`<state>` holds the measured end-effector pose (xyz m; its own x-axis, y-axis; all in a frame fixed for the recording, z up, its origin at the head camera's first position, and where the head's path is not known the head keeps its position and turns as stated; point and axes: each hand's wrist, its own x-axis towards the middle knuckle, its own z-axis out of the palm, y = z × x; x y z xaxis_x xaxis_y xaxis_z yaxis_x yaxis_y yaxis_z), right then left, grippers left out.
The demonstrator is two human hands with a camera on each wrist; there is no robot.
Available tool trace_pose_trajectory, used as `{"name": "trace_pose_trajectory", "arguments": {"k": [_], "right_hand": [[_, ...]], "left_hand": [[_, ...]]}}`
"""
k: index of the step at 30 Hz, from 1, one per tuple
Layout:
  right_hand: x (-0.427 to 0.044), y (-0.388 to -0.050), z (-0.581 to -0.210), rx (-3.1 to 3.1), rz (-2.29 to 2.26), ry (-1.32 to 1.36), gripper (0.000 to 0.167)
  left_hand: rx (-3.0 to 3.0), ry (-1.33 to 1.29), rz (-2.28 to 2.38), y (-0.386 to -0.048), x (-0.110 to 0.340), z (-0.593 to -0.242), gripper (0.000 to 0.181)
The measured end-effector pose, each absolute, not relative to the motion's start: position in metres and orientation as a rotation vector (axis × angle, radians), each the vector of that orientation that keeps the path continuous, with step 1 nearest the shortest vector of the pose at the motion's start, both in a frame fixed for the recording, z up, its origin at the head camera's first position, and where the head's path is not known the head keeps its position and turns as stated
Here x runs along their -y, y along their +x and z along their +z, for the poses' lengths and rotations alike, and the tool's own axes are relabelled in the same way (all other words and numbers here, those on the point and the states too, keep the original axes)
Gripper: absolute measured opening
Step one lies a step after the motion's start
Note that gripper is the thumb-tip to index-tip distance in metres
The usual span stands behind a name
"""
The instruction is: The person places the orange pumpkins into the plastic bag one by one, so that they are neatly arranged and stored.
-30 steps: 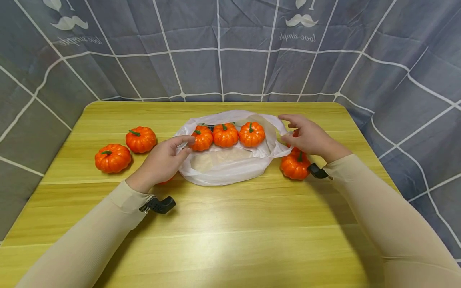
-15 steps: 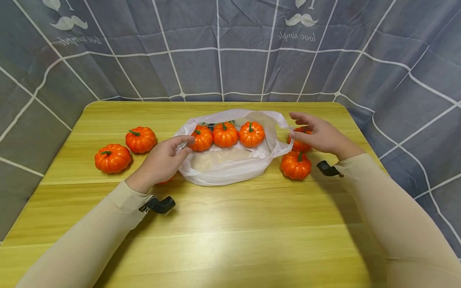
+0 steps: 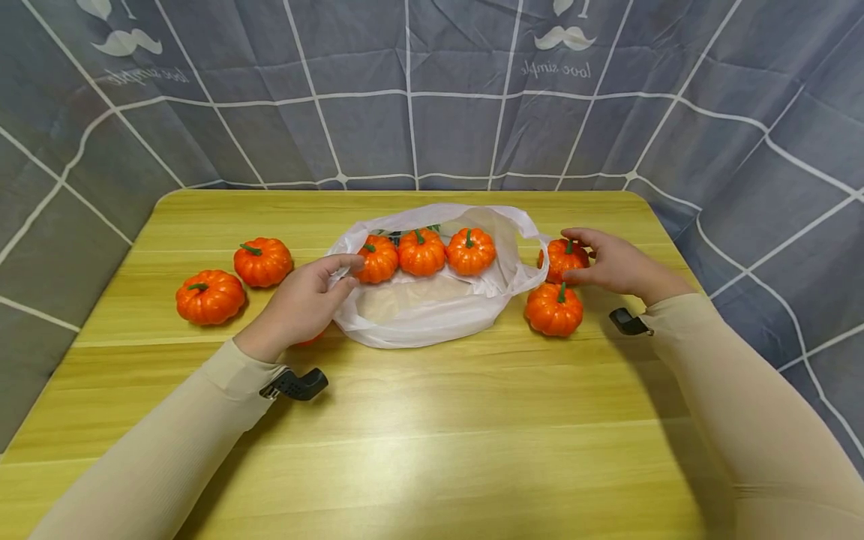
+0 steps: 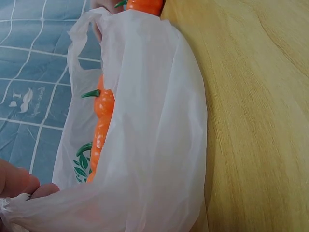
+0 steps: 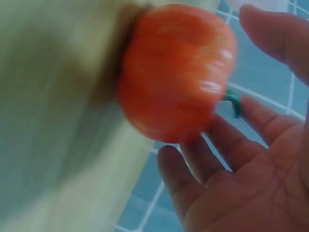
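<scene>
A curtained-off booth was formed by grey-blue, white-gridded fabric curtains [image 3: 364, 135] hung around three sides of a yellow, wood-grained, round-cornered table [image 3: 432, 450]. The kind of building could not be told.

The right hand [image 3: 610, 262] has left the right edge of the white bag [image 3: 432, 334] and moved farther right and slightly nearer. Its thumb and fingers now lie spread about the far pumpkin [image 3: 563, 260] on the right, which the hand mostly hid a second ago. The stem of the near pumpkin [image 3: 553, 311] beside it has come into fuller view. The bag's right handle [image 3: 542, 251] now stands up as a loop. The black wrist device [image 3: 628, 322] has shifted right with the hand.
</scene>
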<state>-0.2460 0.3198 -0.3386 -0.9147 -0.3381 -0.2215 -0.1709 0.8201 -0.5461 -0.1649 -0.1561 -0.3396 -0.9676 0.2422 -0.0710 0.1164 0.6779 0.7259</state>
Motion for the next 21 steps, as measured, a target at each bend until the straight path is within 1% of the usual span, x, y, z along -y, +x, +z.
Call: {"name": "trace_pose_trajectory", "arguments": {"k": [7,15,21], "right_hand": [[-0.324,-0.254,-0.357,-2.663,-0.809,-0.349,0.099],[-0.321,-0.257,-0.359,-2.725,-0.709,-0.339,0.088],[-0.323,-0.254,-0.355,-2.757,-0.755,-0.301,0.084]], "left_hand": [[-2.728,0.293,1.158,-0.164,0.157,-0.339,0.038],[-2.737,0.303,1.163,-0.163,0.157,-0.340,0.038],[-2.751,0.314,1.156,-0.164,0.157,-0.342,0.038]]}}
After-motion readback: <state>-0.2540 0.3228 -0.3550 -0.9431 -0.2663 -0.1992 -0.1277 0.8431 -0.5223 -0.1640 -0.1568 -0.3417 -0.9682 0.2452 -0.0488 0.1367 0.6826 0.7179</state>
